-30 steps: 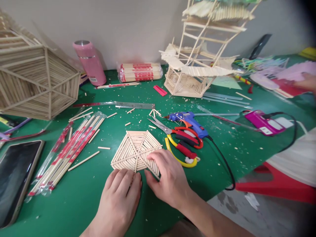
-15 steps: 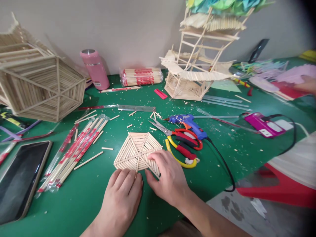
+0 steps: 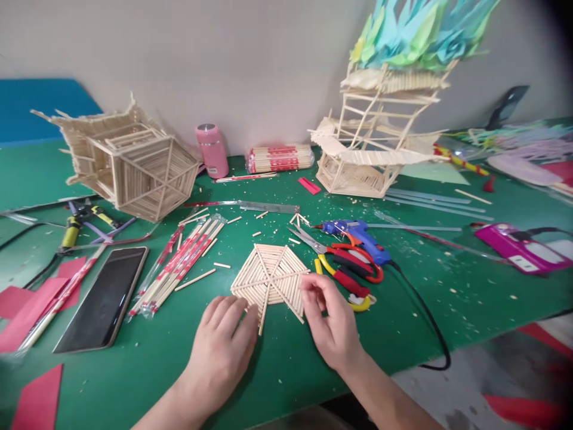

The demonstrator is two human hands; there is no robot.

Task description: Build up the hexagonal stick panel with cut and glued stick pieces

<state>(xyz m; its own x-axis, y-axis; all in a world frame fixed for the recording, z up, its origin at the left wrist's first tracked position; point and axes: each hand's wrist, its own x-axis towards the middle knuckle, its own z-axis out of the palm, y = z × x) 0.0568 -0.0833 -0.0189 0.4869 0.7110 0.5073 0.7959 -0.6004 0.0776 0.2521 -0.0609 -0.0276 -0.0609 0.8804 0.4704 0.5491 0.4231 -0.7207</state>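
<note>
A flat, web-like panel of pale wooden sticks point(image 3: 270, 278) lies on the green table, its rows laid between spokes that meet in the middle. The wedge nearest me is bare between two spokes. My left hand point(image 3: 226, 334) rests at the panel's lower left edge, fingers bent downward and holding nothing that I can see. At the right edge is my right hand point(image 3: 333, 319), loosely curled, with fingertips by the end of a spoke. Just beyond it lie red-handled scissors point(image 3: 358, 263), yellow-and-red pliers point(image 3: 344, 280) and a blue glue gun point(image 3: 358, 233).
Packed sticks point(image 3: 183, 263) and a phone point(image 3: 102, 301) lie on the left. Behind stand a tipped stick model point(image 3: 152, 173), a pink bottle point(image 3: 212, 152) and a tiered stick tower point(image 3: 376, 131). A black cord point(image 3: 425, 313) runs along the right. Stick scraps litter the table.
My view has shifted left and up. My right hand has drawn off the panel's surface to its right edge, and my left hand has slid a little left, uncovering the lower spoke.
</note>
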